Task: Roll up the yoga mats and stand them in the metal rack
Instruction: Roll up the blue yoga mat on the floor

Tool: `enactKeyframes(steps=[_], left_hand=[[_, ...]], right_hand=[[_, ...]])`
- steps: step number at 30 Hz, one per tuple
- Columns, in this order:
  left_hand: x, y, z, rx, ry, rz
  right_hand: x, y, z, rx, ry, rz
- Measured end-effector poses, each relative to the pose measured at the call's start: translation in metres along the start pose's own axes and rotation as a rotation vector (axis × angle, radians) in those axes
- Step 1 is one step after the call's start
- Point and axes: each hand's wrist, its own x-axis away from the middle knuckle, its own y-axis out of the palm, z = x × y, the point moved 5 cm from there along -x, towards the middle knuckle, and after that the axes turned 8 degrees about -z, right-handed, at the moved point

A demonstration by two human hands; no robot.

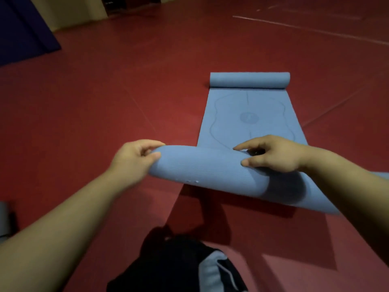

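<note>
Red gym flooring [94, 102] stretches beneath a blue yoga mat [248, 119], curled at its far end. A person's left hand [134, 159] pinches the near roll [200, 165] by its end; the right hand [273, 154] grips its top, fingers curled.

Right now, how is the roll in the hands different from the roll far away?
The near roll is held by the left hand and right hand; the far roll lies untouched on the red floor. The near roll sits slanted across the flat mat; the far roll lies straight across it. The near roll looks fatter than the far roll. Both are blue.
</note>
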Motion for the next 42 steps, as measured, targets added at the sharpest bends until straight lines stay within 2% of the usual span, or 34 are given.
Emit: enactKeyframes(steps=[3, 7, 9, 12, 14, 18, 23, 27, 30, 32, 34, 36, 38, 42], left_hand=[[0.02, -0.036, -0.03, -0.046, -0.066, 0.015], [0.048, -0.046, -0.068, -0.228, -0.153, 0.011], [0.057, -0.037, -0.075, -0.314, -0.163, 0.007], [0.06, -0.005, -0.071, -0.596, -0.137, -0.104], [0.06, 0.02, -0.071, -0.66, -0.125, -0.168], [0.05, 0.068, -0.092, -0.703, -0.11, -0.204], [0.031, 0.131, -0.133, -0.77, -0.038, -0.304], [0.023, 0.159, -0.178, -0.794, -0.102, -0.379], [0.022, 0.17, -0.207, -0.766, -0.137, -0.394], [0.024, 0.18, -0.217, -0.733, -0.08, -0.371], [0.029, 0.19, -0.216, -0.698, -0.029, -0.349], [0.037, 0.203, -0.212, -0.671, -0.026, -0.431], [0.049, 0.212, -0.207, -0.643, -0.009, -0.507], [0.07, 0.219, -0.207, -0.707, 0.02, -0.702]], right_hand=[[-0.016, 0.035, -0.035, -0.099, -0.065, 0.002], [-0.037, 0.084, -0.061, -0.115, -0.061, 0.05], [-0.043, 0.107, -0.069, -0.089, -0.053, 0.031], [-0.045, 0.134, -0.069, -0.054, -0.028, 0.006], [-0.047, 0.148, -0.062, -0.067, -0.006, 0.001], [-0.048, 0.176, -0.021, -0.069, 0.042, -0.06], [-0.038, 0.219, 0.078, 0.013, 0.231, -0.199], [-0.02, 0.262, 0.145, -0.027, 0.377, -0.29], [-0.009, 0.285, 0.165, -0.163, 0.418, -0.241], [-0.004, 0.293, 0.168, -0.213, 0.423, -0.155], [-0.001, 0.297, 0.168, -0.102, 0.436, -0.059], [-0.001, 0.296, 0.162, 0.091, 0.478, 0.024], [-0.001, 0.298, 0.156, 0.213, 0.536, 0.037], [0.008, 0.308, 0.149, 0.236, 0.529, 0.026]])
